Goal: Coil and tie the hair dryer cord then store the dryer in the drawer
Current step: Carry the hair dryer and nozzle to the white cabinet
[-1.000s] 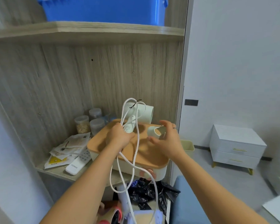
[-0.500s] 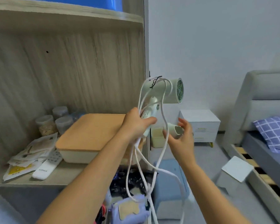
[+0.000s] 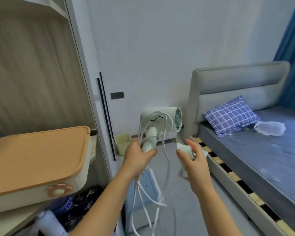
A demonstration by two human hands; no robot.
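One pale green hair dryer (image 3: 160, 121), smooth plastic with a round barrel and a slatted grille, stands up from my left hand (image 3: 138, 157), whose fingers are clamped round its handle and several strands of the one white cord (image 3: 167, 150). One thin black tie (image 3: 156, 119) pinches the loops just above my knuckles, the rest hanging slack below. My right hand (image 3: 194, 160), just beside it, has its fingers half spread, lightly pinching one small curved pale plastic nozzle piece (image 3: 184, 148).
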